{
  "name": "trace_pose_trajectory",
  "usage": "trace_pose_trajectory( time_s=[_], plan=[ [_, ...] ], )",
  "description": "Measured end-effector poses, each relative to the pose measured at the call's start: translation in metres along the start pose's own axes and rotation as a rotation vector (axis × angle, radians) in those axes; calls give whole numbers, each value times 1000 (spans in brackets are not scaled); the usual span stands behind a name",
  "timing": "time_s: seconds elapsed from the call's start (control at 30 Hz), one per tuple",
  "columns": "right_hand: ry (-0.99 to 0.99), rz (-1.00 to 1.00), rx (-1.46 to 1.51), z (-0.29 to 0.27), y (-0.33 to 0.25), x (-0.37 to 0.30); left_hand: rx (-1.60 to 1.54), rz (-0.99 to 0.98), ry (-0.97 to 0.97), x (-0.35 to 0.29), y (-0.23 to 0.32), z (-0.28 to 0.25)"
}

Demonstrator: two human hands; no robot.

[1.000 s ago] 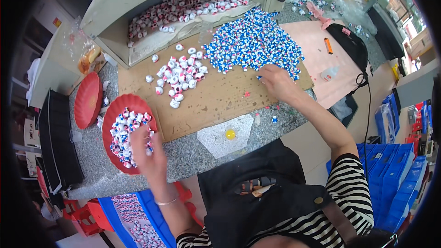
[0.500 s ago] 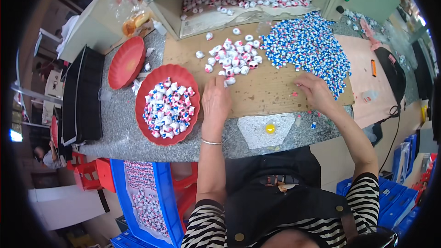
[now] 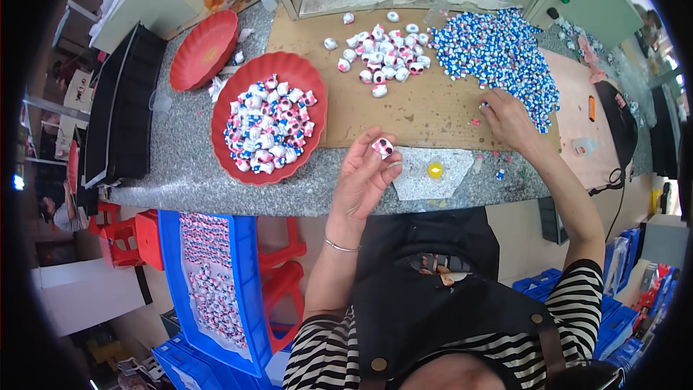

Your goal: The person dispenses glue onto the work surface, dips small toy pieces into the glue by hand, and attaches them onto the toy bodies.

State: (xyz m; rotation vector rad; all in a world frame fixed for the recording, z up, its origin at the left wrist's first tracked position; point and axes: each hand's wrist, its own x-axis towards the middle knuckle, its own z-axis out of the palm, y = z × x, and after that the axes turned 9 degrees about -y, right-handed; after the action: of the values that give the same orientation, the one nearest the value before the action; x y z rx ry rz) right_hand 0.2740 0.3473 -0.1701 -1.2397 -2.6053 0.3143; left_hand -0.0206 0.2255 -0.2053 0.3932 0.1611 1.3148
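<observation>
My left hand (image 3: 359, 182), palm up, pinches a white doll-like head (image 3: 382, 147) with pink trim and dark eyes, above the board's front edge. My right hand (image 3: 511, 121) is closed at the near left border of a heap of tiny blue-and-white pieces (image 3: 498, 65). Something tiny shows at its fingertips, too small to name. Between the hands and the cabinet lies a loose cluster of white-and-pink heads (image 3: 390, 54). A red scalloped bowl (image 3: 221, 137), left of my left hand, holds several such heads joined with blue-and-white parts.
A small yellow pot (image 3: 434, 170) stands on a pale sheet (image 3: 451, 189) at the front. Another red bowl (image 3: 189, 65) and a black tray (image 3: 133, 101) are further left. More heads fill the open cabinet (image 3: 538, 0). A blue crate (image 3: 249, 274) stands below the counter.
My left hand has come back from the cluster toward me, turned up, and lifted a head. My right hand stays by the tiny pieces. The whole view has shifted a little.
</observation>
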Motion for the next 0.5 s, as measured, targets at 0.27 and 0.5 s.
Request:
trace_pose_trajectory(
  time_s=[0.27, 0.5],
  plan=[
    [-88, 28, -131, 6, 9, -3, 78, 58, 30, -13, -8, -5],
    [-134, 47, -132, 4, 20, -5, 19, 0, 172, -13, -10, 1]
  ],
)
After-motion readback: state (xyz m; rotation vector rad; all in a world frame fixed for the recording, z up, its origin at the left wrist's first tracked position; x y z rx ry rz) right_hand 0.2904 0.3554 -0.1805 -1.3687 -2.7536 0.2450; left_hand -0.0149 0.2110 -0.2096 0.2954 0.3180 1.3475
